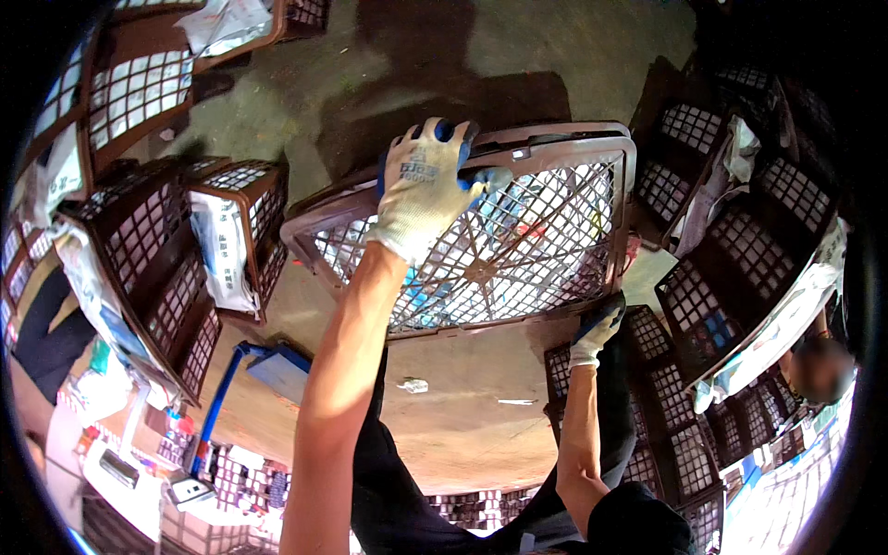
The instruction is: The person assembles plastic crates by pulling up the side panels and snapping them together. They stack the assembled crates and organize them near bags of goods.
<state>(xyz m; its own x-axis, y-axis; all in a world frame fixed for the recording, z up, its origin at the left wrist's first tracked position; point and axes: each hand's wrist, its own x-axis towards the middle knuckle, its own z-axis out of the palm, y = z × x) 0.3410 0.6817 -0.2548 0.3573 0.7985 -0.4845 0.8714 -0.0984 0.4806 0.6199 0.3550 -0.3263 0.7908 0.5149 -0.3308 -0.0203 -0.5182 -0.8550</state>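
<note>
A brown plastic crate with a grid-like lid is in front of me, its long sides running left to right. White, blue and red contents show through the mesh; I cannot make out their kind. My left hand, in a white knit glove with blue coating, grips the crate's far rim, fingers bent over the edge and thumb out to the right. Lower down, my right hand, gloved alike, holds the near right corner. Its fingers are partly hidden by the dark coating and shadow.
Stacked brown crates with white bags stand at the left, and more crate stacks at the right. A blue-framed stand is at lower left. Small white scraps lie on the floor. Another person is at far right.
</note>
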